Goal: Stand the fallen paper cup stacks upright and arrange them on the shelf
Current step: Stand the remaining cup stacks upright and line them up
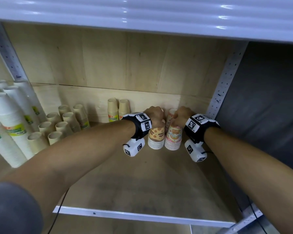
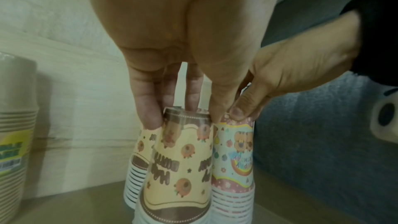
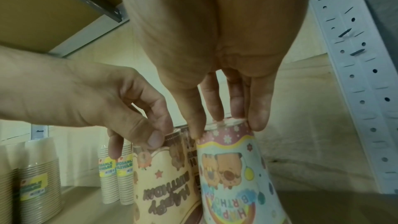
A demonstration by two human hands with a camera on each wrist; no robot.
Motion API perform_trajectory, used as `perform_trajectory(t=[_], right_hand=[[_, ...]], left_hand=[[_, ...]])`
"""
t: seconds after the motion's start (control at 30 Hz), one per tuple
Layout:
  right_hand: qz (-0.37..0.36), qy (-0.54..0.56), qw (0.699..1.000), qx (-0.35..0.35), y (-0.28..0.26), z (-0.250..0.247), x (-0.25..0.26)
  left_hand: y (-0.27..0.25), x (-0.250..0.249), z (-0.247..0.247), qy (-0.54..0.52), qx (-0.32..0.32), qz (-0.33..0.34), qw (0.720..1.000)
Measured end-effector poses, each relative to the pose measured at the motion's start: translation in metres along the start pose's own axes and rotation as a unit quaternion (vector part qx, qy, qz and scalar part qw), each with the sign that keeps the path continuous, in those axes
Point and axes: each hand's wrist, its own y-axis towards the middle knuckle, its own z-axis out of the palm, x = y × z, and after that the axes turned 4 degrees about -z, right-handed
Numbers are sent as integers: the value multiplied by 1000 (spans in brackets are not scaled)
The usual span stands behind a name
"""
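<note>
The shelf (image 1: 142, 186) is a wide wooden board with a pale back panel, a white front lip and a perforated metal upright (image 1: 222, 85) at its right end. On its left side stand tall white cup stacks (image 1: 5, 125), with shorter kraft-brown stacks (image 1: 56, 125) beside them and two more brown stacks (image 1: 118, 108) against the back panel, all mouth-down and wearing yellow-green labels.

Near the right end, close to the back, the printed birthday stacks stand upright, mouth-down and touching each other. The brown-and-cream stack (image 2: 181, 168) shows doughnuts, stars and a dark scalloped band under clear wrap; the pink stack (image 3: 232, 176) at its right carries two cartoon bears, a rainbow and "HAPPY BIRTHDAY", read upside down.

The left hand (image 1: 155, 114) comes down from above, its grip closed on the top of the brown-and-cream stack, fingertips (image 2: 150, 117) and thumb pinching the rim of the upturned base. The right hand (image 1: 181, 115) does the same on the pink stack, fingers spread round its top.

Behind these two, further printed stacks show only as slivers: a cream one (image 2: 137, 159) at the left and a pink top between the hands. Their count is hard to make out, and the wrist views cut off the front stacks' lower ends
</note>
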Motion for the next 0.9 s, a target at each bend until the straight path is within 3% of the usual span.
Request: perform_trajectory(t=[0.2,0.37,0.6,0.77,0.9], right_hand=[[10,-12,1000,-2,-1,2,1],[11,-10,1000,6,-1,1,1],[6,-15,1000,5,-5,0,4],[-8,-50,999,-9,-8,-5,21],[-35,-58,998,3,-9,-18,63]], left_hand=[[2,3,-4,-14,34,22,999],[2,3,-4,-8,25,39,999],[-2,7,-8,-22,31,18,999],[-15,24,-38,-30,25,3,999],[-39,49,-81,4,19,-28,999]])
